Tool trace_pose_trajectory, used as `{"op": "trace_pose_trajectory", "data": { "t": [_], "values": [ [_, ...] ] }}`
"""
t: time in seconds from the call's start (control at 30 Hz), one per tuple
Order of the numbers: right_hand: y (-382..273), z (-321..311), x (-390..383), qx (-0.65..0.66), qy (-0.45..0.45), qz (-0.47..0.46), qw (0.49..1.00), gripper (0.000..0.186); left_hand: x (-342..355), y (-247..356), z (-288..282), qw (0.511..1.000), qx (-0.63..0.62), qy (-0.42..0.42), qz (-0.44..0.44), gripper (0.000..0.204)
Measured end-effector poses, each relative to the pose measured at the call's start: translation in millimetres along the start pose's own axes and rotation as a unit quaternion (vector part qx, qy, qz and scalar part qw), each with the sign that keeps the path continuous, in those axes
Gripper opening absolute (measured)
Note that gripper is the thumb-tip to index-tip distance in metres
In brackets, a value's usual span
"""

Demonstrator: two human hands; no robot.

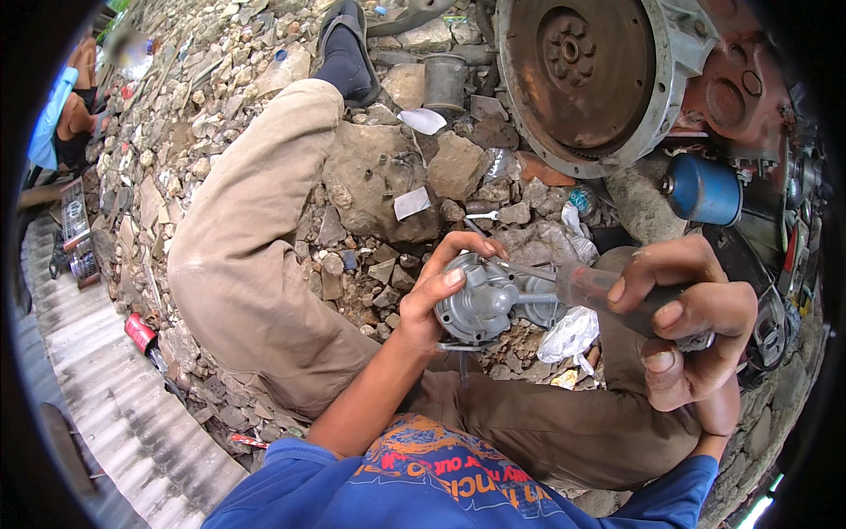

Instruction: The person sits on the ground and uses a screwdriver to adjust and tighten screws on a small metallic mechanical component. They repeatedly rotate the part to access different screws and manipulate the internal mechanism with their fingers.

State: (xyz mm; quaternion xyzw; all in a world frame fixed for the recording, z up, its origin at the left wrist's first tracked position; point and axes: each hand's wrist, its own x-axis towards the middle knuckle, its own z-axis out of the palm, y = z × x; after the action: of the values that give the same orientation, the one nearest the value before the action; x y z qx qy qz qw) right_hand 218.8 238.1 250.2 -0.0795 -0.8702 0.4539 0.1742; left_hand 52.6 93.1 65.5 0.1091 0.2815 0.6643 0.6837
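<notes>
My left hand (429,300) is wrapped round a grey cast-metal pump (481,310), its thumb on the near side and its fingers over the top. The pump has a round domed body and a second rounded section to the right. In my right hand (692,322) is a screwdriver (595,289), gripped by its clear and dark handle. Its thin shaft points left across the top of the pump, with the tip close to my left fingertips. Whether the tip touches a screw I cannot tell.
A large engine with a rusty flywheel (608,79) stands at the far right, with a blue canister-shaped filter (705,189) beside it. A wrench (483,215) and a crumpled white plastic bag (568,335) lie among rubble. Corrugated sheeting (106,379) lies left; another person (72,115) sits far left.
</notes>
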Motion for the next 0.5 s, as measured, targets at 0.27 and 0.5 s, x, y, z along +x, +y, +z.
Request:
{"op": "trace_pose_trajectory", "data": {
  "t": [0.27,0.5],
  "values": [
    [-4.3,3.0,-3.6,0.059,0.009,0.066,0.996,0.018,-0.7,-1.5,-2.1,1.0,0.026,0.0,0.002,0.057],
    [-0.2,-0.7,0.1,0.021,-0.065,0.056,0.996,0.035,-1.2,-0.3,-7.9,0.999,0.025,0.017,0.017,0.054]
  ]
}}
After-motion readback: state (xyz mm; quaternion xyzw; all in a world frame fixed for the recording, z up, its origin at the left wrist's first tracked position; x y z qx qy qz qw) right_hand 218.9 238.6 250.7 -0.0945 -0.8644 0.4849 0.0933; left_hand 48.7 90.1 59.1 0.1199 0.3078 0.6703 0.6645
